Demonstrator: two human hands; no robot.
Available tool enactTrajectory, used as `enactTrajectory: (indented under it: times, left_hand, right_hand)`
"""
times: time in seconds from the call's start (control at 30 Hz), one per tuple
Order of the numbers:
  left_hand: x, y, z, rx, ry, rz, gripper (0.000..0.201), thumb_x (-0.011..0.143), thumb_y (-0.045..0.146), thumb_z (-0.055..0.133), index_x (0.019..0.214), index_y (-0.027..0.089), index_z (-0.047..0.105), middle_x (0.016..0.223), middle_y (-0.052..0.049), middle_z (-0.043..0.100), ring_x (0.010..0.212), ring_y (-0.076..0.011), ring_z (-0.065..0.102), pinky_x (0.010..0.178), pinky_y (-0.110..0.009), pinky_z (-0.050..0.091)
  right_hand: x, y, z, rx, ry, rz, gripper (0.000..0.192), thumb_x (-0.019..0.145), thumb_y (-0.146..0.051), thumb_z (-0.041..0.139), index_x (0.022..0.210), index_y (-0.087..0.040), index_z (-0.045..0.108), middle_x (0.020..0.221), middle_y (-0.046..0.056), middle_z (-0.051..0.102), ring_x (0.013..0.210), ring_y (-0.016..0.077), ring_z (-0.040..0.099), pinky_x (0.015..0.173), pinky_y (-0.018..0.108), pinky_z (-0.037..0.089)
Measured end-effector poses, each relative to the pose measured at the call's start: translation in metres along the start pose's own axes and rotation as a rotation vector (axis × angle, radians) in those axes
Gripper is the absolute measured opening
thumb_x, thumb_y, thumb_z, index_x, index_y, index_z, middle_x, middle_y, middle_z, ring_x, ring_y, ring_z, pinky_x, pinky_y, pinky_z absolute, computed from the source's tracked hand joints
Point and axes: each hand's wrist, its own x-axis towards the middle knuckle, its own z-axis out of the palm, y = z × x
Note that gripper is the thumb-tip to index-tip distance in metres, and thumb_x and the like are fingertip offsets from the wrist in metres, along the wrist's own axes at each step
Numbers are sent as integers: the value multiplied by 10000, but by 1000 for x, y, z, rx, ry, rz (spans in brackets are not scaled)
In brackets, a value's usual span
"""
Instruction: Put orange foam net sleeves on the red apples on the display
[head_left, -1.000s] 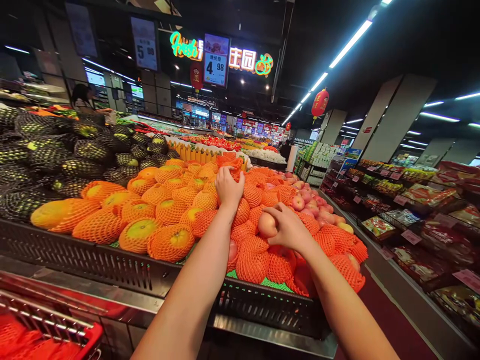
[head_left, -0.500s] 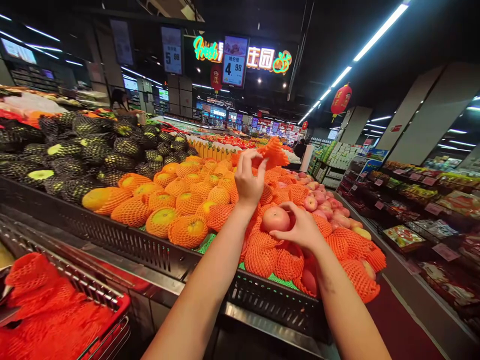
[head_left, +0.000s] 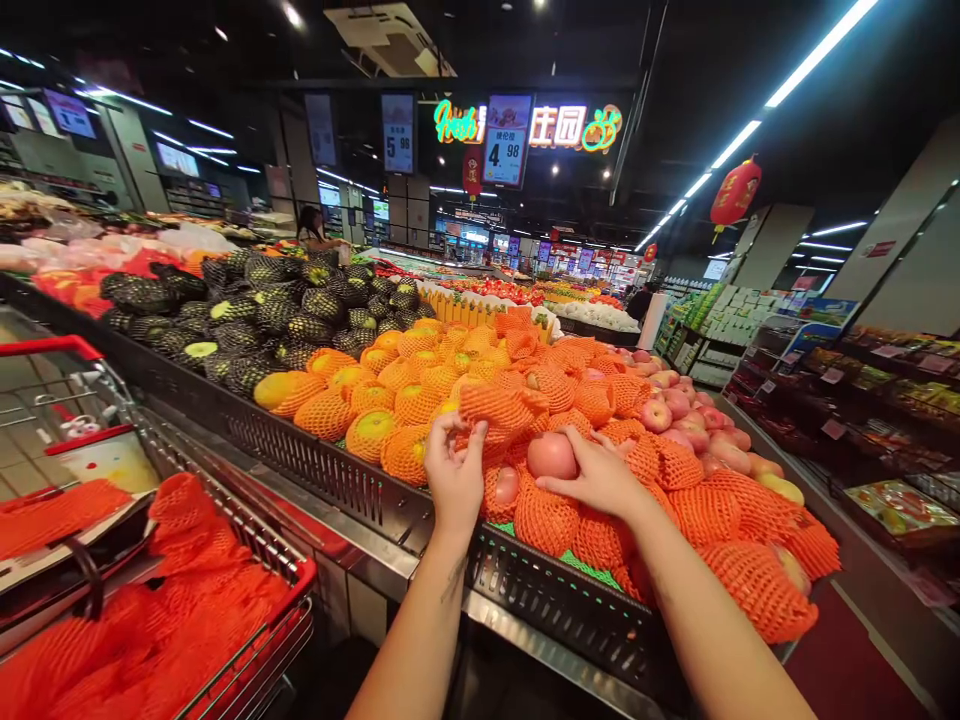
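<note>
My right hand [head_left: 604, 475] is closed around a bare pinkish-red apple [head_left: 553, 456], thumb below and fingers along its far side. An orange foam net sleeve [head_left: 499, 408] extends from the pinched fingers of my left hand [head_left: 455, 478], just left of the apple. Both hands are over the near part of the fruit display. Below them lie several apples in orange foam nets [head_left: 546, 520], and one apple [head_left: 507, 485] shows through its net's opening. Bare apples [head_left: 679, 403] are heaped to the right.
Yellow-orange netted fruit [head_left: 373, 430] and dark-netted green melons [head_left: 262, 310] fill the left of the display. A black slotted edge [head_left: 555, 590] runs along its front. At lower left stands a shopping cart [head_left: 304, 580] with red foam nets [head_left: 217, 590]. Packaged-goods shelves [head_left: 892, 390] stand right.
My left hand has come down and left with the foam net, from raised above the fruit to beside the apple. My right hand still holds the apple. The view has turned left, showing more cart.
</note>
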Motion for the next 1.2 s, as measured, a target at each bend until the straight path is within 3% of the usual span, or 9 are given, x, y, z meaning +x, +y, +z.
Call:
enactTrajectory:
  times: [0.07, 0.17, 0.33, 0.43, 0.53, 0.73, 0.93, 1.1, 1.2]
  left_hand:
    - [-5, -15, -5, 193, 1, 29, 209, 879, 401, 698, 862, 214, 607, 1032, -66, 561, 1035, -216, 600, 774, -289, 538]
    - [-6, -20, -7, 432, 138, 178, 172, 864, 369, 721, 826, 216, 654, 1063, -83, 544, 1089, -257, 578, 975, -415, 490]
    - [-11, -16, -4, 302, 339, 367, 136, 852, 295, 729, 838, 226, 613, 836, -18, 585, 819, -191, 613, 837, -335, 510]
    - [-16, -18, 1, 173, 330, 234, 208, 888, 348, 688, 847, 223, 526, 780, 26, 511, 658, -127, 536, 640, -251, 454]
    - [-17, -22, 4, 27, 285, 59, 301, 914, 438, 660, 867, 230, 447, 787, 51, 441, 603, -91, 455, 573, -219, 391]
    - [-14, -30, 11, -284, 165, -287, 360, 866, 531, 701, 916, 230, 511, 780, 55, 518, 676, -97, 517, 669, -205, 450]
    - [-10, -23, 19, -623, 108, -659, 139, 848, 310, 724, 897, 190, 673, 915, 0, 718, 860, -133, 686, 845, -243, 540]
    - [-6, -10, 19, -789, 43, -834, 112, 898, 241, 631, 833, 166, 683, 804, -22, 735, 848, -148, 723, 861, -261, 589]
    - [-7, -7, 20, -802, 7, -879, 144, 917, 250, 606, 873, 156, 707, 837, -43, 755, 828, -148, 731, 807, -239, 604]
  right_hand:
    - [0, 1, 1, 52, 67, 16, 735, 662, -540, 844, 1228, -218, 502, 1213, 135, 685, 1141, 388, 627, 1015, 561, 416]
    - [0, 3, 1, 187, 187, 3, 725, 592, -453, 894, 1169, -234, 515, 1185, 97, 674, 1065, 334, 647, 918, 474, 483]
    - [1, 2, 2, 239, 177, -53, 654, 640, -384, 862, 1216, -243, 587, 1234, 82, 659, 1123, 308, 638, 976, 465, 483]
    - [4, -2, 8, 207, 157, -41, 697, 686, -352, 818, 1312, -215, 544, 1327, 125, 637, 1213, 332, 609, 1042, 502, 450]
    - [7, -6, 14, 231, 143, -57, 729, 687, -375, 825, 1322, -211, 506, 1337, 138, 644, 1198, 332, 626, 1011, 486, 473]
    - [9, -14, 16, 198, 180, -78, 577, 647, -334, 836, 1158, -216, 596, 1088, 85, 729, 958, 285, 686, 847, 399, 507]
    - [11, -5, 12, 267, 152, 26, 452, 671, -430, 800, 1049, -227, 657, 795, 11, 705, 700, 219, 634, 674, 339, 476]
    - [7, 4, 13, 353, -5, -2, 507, 688, -327, 777, 1156, -203, 625, 885, 28, 726, 765, 218, 661, 720, 342, 509]
    - [5, 2, 14, 306, -11, -31, 613, 715, -436, 792, 1243, -195, 591, 1033, 91, 747, 879, 275, 695, 795, 409, 533]
